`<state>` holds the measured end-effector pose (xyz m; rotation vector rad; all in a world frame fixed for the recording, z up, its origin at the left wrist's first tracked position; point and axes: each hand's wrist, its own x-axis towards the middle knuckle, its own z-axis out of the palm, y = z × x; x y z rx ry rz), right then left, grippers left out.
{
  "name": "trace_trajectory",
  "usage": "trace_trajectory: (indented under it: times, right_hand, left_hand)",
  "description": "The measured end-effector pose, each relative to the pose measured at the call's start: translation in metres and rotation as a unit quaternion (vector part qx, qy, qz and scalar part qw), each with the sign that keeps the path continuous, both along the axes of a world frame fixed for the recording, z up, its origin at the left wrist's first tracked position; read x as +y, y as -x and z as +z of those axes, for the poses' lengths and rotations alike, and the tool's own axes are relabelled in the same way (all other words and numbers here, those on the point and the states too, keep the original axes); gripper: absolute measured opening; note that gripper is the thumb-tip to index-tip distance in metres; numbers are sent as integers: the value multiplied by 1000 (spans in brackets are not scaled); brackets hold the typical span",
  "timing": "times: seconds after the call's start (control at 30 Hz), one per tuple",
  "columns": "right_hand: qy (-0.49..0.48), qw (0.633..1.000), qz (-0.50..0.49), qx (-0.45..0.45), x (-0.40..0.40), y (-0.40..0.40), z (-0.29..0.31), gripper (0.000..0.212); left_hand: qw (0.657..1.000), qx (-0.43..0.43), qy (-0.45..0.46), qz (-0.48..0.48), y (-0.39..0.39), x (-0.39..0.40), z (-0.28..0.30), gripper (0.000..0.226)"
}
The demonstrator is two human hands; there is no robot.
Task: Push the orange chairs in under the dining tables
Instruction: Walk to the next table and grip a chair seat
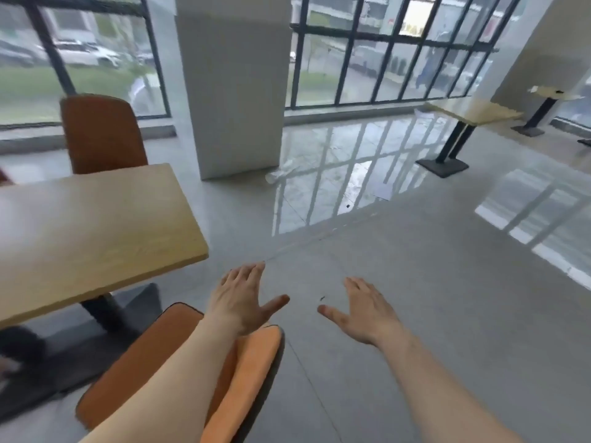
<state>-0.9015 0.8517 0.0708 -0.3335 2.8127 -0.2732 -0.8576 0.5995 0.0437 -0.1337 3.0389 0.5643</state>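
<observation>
Lower left, the near orange chair [153, 362] sits angled, partly under the dining table [96, 231]. Left hand [243, 298] and right hand [364, 311] hover above with fingers spread, gripping nothing, likely squaring up to shove.

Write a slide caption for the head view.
Both hands open and empty above an orange chair beside a wooden table.

Both chairs are burnt orange: the near chair [179, 356] has a lighter orange back edge, the far chair [102, 135] is darker. The worktop [96, 225] is pale wood grain on a black base [96, 340]. Floor [415, 282] is glossy grey, window frames [342, 59] black.
</observation>
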Motion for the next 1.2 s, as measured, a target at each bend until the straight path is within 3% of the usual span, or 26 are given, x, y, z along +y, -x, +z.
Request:
trace_trajectory:
  times: [0.13,0.3,0.53,0.7,0.93,1.1,1.2]
  right_hand:
    - [7,991,133,-8,-54,52,-7,104]
    - [16,958,287,-10,-111,73,-17,101]
    - [19,904,427,-22,-136,48,-51,97]
    - [1,876,481,-37,-120,26,-81,100]
    - [-50,835,544,-72,-97,8,-130,109]
    - [-59,829,554,-52,-88,-4,-160,108]
    - [-38,830,557,-17,-89,-7,-168,100]
  left_hand:
    - [988,-13,6,154,-16,-33,-2,99]
    - [948,-17,-1,319,-65,-34,-5,96]
    - [892,-33,-1,450,-119,4,-43,98]
    - [875,-45,-5,482,-135,44,-73,97]
    - [876,-86,-44,472,-158,81,-119,101]
    - [878,-128,-75,454,-173,99,-138,105]
    - [883,-112,-64,451,-172,95,-144,94]
